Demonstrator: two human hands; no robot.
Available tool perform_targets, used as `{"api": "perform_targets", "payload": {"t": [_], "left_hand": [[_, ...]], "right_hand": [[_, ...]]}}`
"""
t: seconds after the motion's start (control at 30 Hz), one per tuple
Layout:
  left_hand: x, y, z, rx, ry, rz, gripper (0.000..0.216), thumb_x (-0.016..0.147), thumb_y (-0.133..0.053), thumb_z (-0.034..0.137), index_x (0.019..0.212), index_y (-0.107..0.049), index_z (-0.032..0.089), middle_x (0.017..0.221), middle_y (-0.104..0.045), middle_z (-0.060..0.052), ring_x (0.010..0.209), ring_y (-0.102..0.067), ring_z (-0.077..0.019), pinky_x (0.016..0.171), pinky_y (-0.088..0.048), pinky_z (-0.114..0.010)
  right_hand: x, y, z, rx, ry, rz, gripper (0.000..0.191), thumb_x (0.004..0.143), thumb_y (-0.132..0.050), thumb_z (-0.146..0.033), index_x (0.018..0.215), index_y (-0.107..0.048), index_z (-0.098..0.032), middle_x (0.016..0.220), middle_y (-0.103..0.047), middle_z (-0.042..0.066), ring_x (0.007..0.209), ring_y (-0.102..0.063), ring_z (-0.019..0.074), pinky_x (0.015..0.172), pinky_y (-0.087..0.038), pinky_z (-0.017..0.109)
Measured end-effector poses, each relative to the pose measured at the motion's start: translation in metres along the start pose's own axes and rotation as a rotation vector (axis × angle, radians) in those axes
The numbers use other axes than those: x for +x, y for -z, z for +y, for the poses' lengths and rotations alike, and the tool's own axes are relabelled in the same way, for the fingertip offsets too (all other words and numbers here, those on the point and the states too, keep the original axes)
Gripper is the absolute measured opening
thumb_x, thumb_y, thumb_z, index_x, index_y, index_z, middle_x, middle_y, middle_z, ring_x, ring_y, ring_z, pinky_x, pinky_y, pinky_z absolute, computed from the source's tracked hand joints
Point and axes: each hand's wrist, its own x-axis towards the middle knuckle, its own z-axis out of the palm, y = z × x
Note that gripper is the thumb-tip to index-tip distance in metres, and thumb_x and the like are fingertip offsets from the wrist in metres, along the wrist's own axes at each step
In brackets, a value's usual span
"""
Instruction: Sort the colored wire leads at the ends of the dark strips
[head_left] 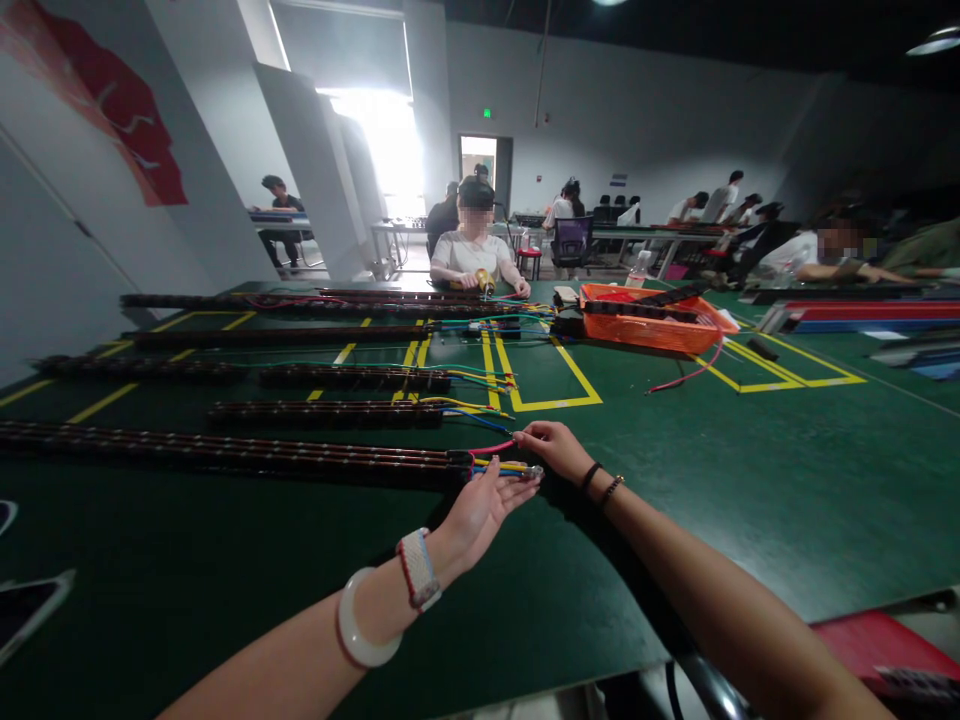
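A long dark bundle of rods or tubes [300, 456] lies across the near side of the table, with coloured wires coming out of its right end. My left hand [480, 510] is palm up at that end, fingers stretched out. Yellow and blue wires [517, 467] run along its thumb and over its fingers, their bare-looking tips close to the fingertips. Just beyond, my right hand [551, 450] is closed in a pinch at the end of a red wire [491, 448] from the same bundle. The pinched tip is hidden by the fingers.
Several more dark bundles [330, 413] with loose wires lie farther back on the green table [750, 480], which has yellow tape lines. An orange basket [637, 335] stands at the back right. Across the table, a person [472, 250] holds a yellow tool. Red and blue strips [847, 318] lie far right.
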Motion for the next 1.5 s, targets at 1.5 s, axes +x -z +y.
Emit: {"api": "perform_targets", "payload": {"t": [1.5], "left_hand": [[0.0,0.006,0.002,0.016,0.057,-0.061,0.034,0.09,-0.041,0.03,0.098,-0.059,0.001,0.105,-0.064,-0.023,0.103,-0.06,-0.029,0.099,-0.039,-0.044]], "right_hand": [[-0.006,0.019,0.001,-0.252,-0.005,-0.168,0.057,0.078,-0.045,-0.065,0.066,-0.064,-0.013,0.052,-0.051,-0.002,0.049,-0.038,0.0078,0.048,-0.025,0.022]]}}
